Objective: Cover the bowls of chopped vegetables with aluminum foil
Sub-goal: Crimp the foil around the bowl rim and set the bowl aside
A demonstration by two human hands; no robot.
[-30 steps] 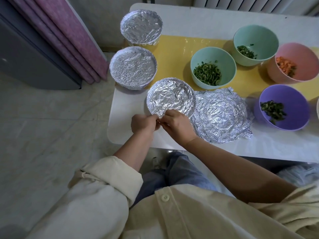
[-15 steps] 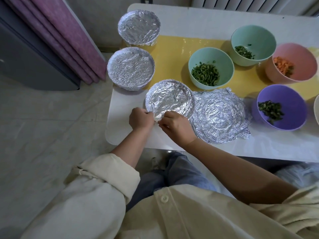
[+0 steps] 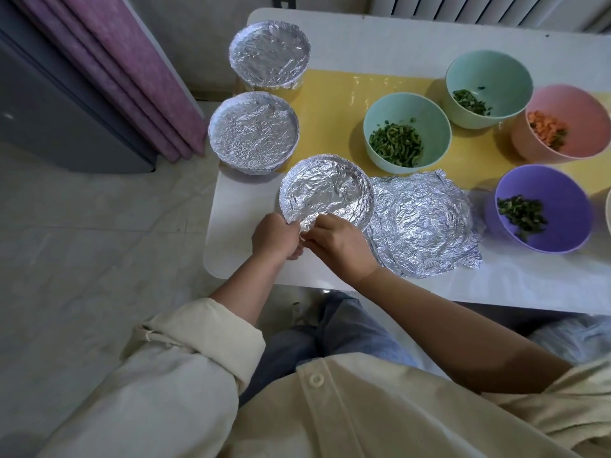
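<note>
White table (image 3: 380, 34), crinkled foil-covered bowl (image 3: 325, 190), left hand (image 3: 274, 234) and right hand (image 3: 337, 241) pinching its near foil edge

Soft, even light, fairly bright on the white table (image 3: 413, 38); floor (image 3: 82, 259) and grey cabinet (image 3: 49, 110) dimmer. Teal bowl (image 3: 429, 120) and purple bowl (image 3: 562, 200) shadow to their left: source at right. Glints on crumpled foil (image 3: 324, 193); sheen streaks on yellow mat (image 3: 340, 104). Wide-angle bowing of table edges; corners soft, centre sharp

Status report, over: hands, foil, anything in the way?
Left hand, right hand pinch foil edge at near rim of front bowl. Loose foil beside it. Nothing blocking.
</note>
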